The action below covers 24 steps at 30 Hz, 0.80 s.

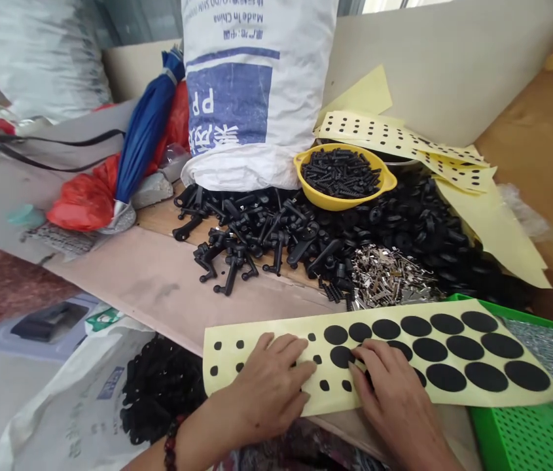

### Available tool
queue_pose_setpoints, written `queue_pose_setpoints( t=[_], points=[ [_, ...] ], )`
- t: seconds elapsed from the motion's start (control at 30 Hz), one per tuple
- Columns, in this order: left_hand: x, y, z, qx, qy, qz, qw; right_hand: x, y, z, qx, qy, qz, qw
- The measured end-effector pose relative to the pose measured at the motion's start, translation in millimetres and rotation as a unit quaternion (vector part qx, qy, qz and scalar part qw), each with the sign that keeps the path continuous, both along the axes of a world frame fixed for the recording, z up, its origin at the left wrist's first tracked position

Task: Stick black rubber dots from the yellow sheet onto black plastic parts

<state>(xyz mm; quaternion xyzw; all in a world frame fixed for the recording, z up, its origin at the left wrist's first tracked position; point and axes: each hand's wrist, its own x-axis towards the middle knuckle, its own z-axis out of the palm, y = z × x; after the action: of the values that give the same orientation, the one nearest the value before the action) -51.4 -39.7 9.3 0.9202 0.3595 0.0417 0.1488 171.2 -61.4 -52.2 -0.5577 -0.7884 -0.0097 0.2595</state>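
A pale yellow sheet (266, 332) lies across the front of the table, with black round stickers (445, 377) on its right part and small dark spots on its left part. My left hand (271, 386) rests flat on the sheet, fingers spread, a beaded bracelet at the wrist. Farther right, my right hand (389, 389) has its thumb and forefinger together at the edge of a black sticker (341, 357) in the middle row. Part of that sticker and others beside it are hidden under the fingers.
Black plastic parts (276, 229), small metal clips (389, 275) and a yellow bowl (338, 205) of black screws lie behind the sheet. A green basket (526, 438) stands right; a white sack (256, 85) stands behind. At front left, a bag (74, 399) holds black pieces.
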Motion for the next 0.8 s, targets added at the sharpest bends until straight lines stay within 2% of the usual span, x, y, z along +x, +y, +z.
queue_pose_setpoints(
  t=[0.17,0.27,0.5,0.7,0.8],
  points=[
    [37.0,3.8,-4.0,0.052,0.03,-0.013,0.998,0.5,-1.4,-3.3,-0.003,0.009,0.012,1.0],
    [48.5,7.4,-11.5,0.079,0.035,-0.014,0.996,3.6,-1.1,-2.5,-0.004,0.03,0.019,0.999],
    [40.6,9.1,-18.7,0.092,0.03,-0.024,0.995,-1.5,1.3,-1.8,0.03,-0.012,0.019,0.999],
    [40.4,8.4,-20.7,0.111,0.027,-0.029,0.993,-0.3,-1.2,3.7,-0.026,0.101,0.039,0.994],
    [40.6,8.4,-21.9,0.112,0.026,-0.026,0.993,2.6,-1.3,6.6,-0.025,0.118,0.025,0.992]
  ],
)
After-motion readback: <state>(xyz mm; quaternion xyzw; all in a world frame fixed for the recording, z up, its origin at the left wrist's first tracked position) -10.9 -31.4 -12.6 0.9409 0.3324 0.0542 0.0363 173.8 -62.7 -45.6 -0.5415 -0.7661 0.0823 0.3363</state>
